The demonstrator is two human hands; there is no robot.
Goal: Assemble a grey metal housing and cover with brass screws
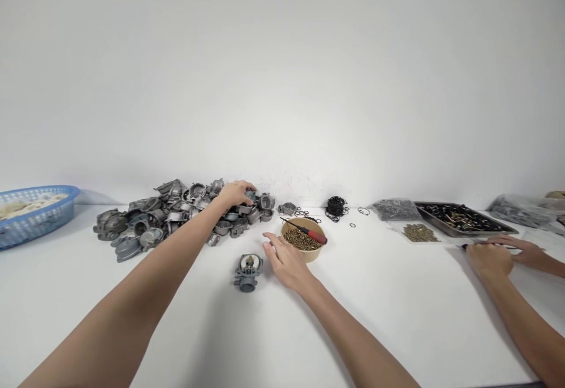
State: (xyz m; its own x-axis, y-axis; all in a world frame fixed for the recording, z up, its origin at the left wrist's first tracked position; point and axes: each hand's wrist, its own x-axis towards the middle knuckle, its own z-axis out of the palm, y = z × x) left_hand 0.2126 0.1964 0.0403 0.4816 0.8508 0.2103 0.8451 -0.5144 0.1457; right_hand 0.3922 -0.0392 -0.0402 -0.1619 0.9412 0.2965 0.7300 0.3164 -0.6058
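My left hand [237, 192] reaches to the right end of a pile of grey metal carburetor bowls [176, 214], with its fingers curled round one carburetor bowl [250, 196]. My right hand [285, 258] hovers with fingers apart, holding nothing, between a carburetor body and a tan tub. The carburetor body [248, 273] stands on the white table, with a white float and a brass piece showing on top. Small brass parts [296, 239] fill the tub [312, 255]. Across its rim lies a screwdriver [316, 235] with a red and black handle.
Black rubber rings [336, 207] lie by the wall, near a single metal bowl [287, 208]. A blue basket [66, 211] stands at left. At right are a bag of dark parts [396, 209], a brass pile [420, 233], a metal tray [468, 232] and a co-worker's hands [492, 261].
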